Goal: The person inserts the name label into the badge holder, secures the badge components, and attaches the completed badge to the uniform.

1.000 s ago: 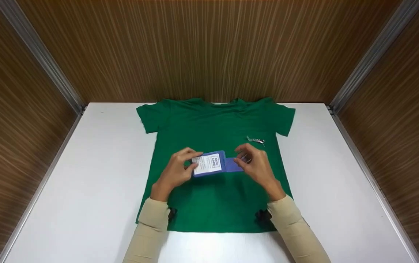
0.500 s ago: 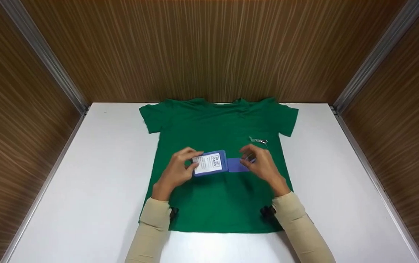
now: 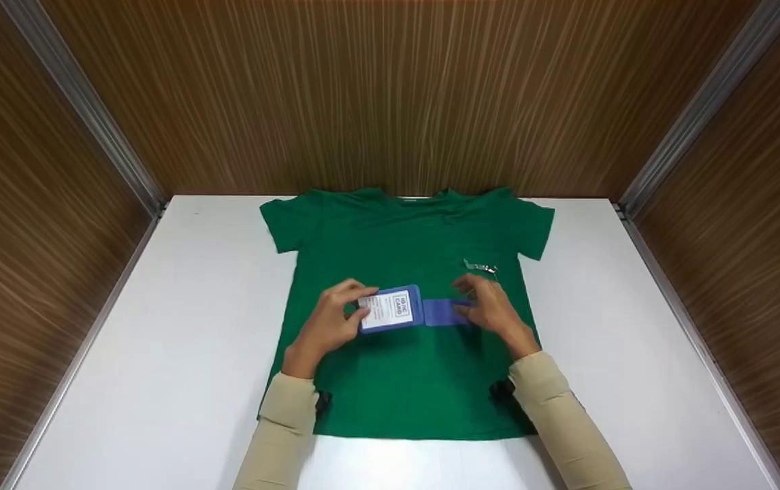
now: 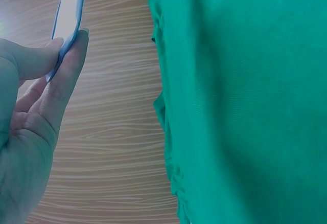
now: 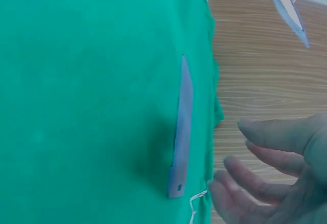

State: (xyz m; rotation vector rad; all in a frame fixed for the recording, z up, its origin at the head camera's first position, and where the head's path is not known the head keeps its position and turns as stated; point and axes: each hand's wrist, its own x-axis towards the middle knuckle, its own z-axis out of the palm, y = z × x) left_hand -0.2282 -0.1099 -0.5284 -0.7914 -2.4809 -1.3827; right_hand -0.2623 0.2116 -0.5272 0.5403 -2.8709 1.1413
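Observation:
My left hand [image 3: 331, 320] pinches a blue card holder [image 3: 418, 305] by its left end, thumb in front and fingers behind, as the left wrist view also shows. Inside the holder sits a white printed ID card [image 3: 386, 309]. A flat purple-blue plastic piece with a small slot [image 3: 439, 312] is just right of the holder. My right hand [image 3: 489, 304] is beside this piece, its fingers spread and bent loosely; in the right wrist view they are apart from the piece. Whether the piece touches the shirt, I cannot tell.
A green T-shirt [image 3: 390, 252] lies spread on the white table [image 3: 131, 340]. On its right chest area rests a small shiny badge clip [image 3: 481, 267]. Wood-patterned panels [image 3: 390, 95] close in the table at the back and both sides.
My right hand has moved slightly right and its fingers have loosened from the purple-blue piece, which has shifted a little right of the holder. My left hand keeps its hold.

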